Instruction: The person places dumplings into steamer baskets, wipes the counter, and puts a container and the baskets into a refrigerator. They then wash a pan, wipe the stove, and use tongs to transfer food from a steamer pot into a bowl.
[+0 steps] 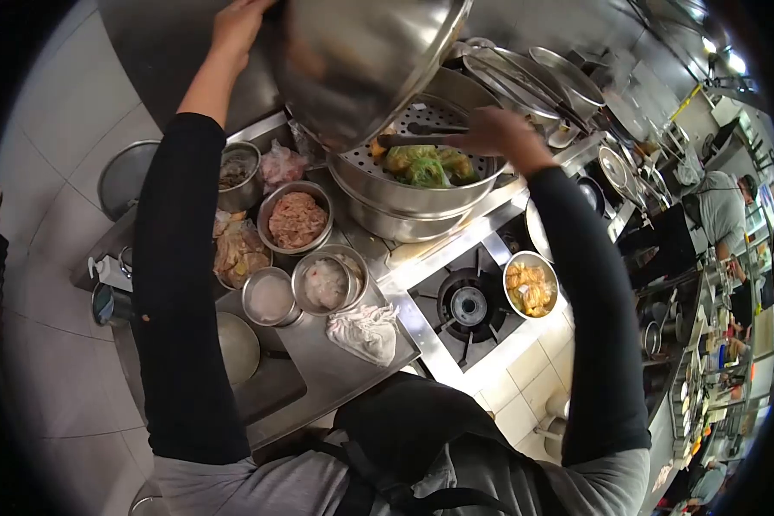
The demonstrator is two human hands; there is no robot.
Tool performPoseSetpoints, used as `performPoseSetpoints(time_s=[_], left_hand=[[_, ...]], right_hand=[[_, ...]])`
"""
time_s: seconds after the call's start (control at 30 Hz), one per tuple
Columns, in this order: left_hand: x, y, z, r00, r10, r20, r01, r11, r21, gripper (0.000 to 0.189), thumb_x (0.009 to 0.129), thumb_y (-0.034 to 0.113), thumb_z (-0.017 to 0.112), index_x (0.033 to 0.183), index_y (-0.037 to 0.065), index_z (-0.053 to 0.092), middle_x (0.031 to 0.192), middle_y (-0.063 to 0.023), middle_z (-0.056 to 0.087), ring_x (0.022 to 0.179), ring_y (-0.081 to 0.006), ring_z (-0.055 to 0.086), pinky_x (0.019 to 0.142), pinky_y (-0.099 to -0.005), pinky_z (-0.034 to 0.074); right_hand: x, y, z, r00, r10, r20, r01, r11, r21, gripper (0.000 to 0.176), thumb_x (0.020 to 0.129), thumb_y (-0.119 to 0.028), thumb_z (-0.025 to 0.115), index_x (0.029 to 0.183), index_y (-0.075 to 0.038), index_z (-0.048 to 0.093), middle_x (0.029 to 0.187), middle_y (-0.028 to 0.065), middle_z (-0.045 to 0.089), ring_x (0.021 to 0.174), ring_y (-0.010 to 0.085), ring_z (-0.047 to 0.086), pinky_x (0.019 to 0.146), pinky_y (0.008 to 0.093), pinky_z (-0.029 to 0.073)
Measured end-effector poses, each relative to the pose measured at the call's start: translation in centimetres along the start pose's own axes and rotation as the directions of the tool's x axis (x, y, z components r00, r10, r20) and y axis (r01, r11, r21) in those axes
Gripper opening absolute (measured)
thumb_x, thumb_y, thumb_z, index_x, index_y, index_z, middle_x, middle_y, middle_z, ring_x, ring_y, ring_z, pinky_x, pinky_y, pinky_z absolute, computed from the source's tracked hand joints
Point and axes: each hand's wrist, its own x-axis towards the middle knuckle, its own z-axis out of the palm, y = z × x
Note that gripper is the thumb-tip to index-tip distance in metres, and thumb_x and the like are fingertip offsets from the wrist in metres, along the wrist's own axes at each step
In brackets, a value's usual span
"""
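Note:
My left hand point(236, 36) is at the top edge of the view, holding up a large domed metal lid point(361, 64). The lid tilts over the left side of a perforated steamer pot point(404, 199); the grip itself is partly cut off by the frame. Reaching in from the right, my right hand point(497, 138) is closed around dark tongs point(417, 139). Their tips are over food with green, leaf-like or bag-like wrapping point(426, 166) in the steamer. A small orange piece point(377, 149) is near the tong tips.
Left of the steamer stand bowls of minced meat point(297, 220) and pale food point(325, 284), plus a crumpled white cloth point(363, 334). A gas burner point(467, 305) and a bowl of yellow-brown food point(530, 288) lie nearer me. Metal lids point(568, 77) stand behind; a co-worker point(718, 215) is far right.

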Motion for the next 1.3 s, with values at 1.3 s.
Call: performPoseSetpoints(time_s=[1.3], left_hand=[[-3.3, 4.7, 0.7, 0.993, -0.099, -0.067, 0.098, 0.995, -0.020, 0.033, 0.096, 0.027, 0.063, 0.116, 0.002, 0.071, 0.109, -0.0100, 0.071, 0.101, -0.0223, 0.063, 0.090, -0.0361, 0.046]], right_hand=[[-11.9, 9.4, -2.5, 0.858, -0.269, -0.438, 0.163, 0.950, -0.266, 0.057, 0.079, -0.059, 0.070, 0.103, -0.007, 0.073, 0.093, 0.0157, 0.072, 0.092, 0.0347, 0.070, 0.080, 0.0438, 0.056]])
